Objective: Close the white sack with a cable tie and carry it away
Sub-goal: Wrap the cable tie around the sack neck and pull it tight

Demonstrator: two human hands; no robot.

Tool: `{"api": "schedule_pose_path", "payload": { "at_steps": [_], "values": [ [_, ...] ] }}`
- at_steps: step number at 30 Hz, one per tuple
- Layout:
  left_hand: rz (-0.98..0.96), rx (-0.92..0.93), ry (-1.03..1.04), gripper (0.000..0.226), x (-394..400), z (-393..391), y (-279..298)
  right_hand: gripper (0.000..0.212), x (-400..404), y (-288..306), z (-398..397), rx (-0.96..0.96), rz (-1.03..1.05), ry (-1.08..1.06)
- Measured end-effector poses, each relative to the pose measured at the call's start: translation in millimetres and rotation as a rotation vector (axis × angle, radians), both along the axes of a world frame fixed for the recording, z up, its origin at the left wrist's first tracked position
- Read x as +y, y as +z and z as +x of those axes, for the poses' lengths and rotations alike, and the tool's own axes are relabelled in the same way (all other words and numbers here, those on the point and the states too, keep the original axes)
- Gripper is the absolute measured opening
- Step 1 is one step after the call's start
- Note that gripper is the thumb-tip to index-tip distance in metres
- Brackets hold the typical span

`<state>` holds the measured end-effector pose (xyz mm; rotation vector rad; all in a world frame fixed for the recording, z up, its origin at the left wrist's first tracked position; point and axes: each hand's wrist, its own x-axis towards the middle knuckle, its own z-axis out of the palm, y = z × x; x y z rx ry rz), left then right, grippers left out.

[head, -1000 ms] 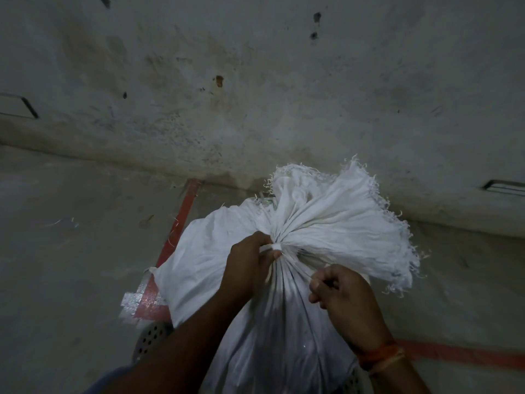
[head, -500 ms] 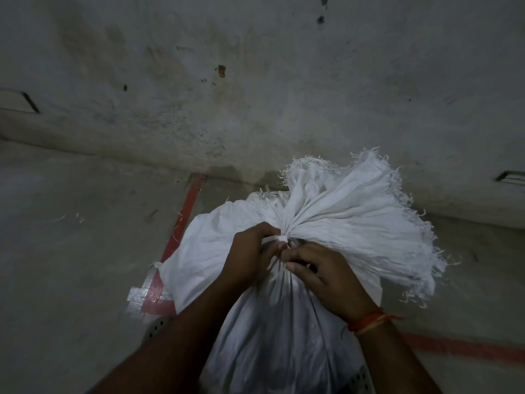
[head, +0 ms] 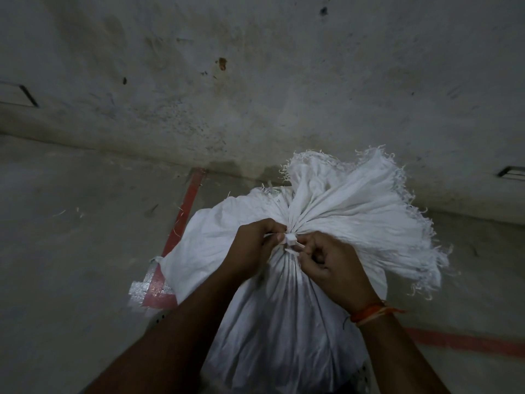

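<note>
Since a second ago, right hand [head: 331, 261] is being brought in to the gathered neck of the woven white plastic sack [head: 284, 322] standing on the grey concrete floor [head: 71, 265]. Small white plastic cable tie [head: 290, 240] is being pinched by both, left hand [head: 255, 247] beside it.

No text, label, brand or number can be read anywhere. The white sack [head: 284, 322] bears no legible print
</note>
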<state>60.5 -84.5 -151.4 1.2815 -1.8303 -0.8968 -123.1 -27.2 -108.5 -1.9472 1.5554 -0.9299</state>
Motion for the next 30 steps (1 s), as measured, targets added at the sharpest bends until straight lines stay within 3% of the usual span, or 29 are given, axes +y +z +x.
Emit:
{"api": "schedule_pose_path", "payload": {
  "at_steps": [9,30],
  "values": [
    [-0.005,-0.044,0.06,0.009,-0.7,-5.0,3.7,0.018,-3.7,-5.7,3.5,-0.042,-0.022,-0.126],
    [0.002,-0.011,0.054,0.008,2.4,-7.5,8.6,0.016,-3.7,-2.3,7.6,0.055,-0.059,-0.123]
  ]
}}
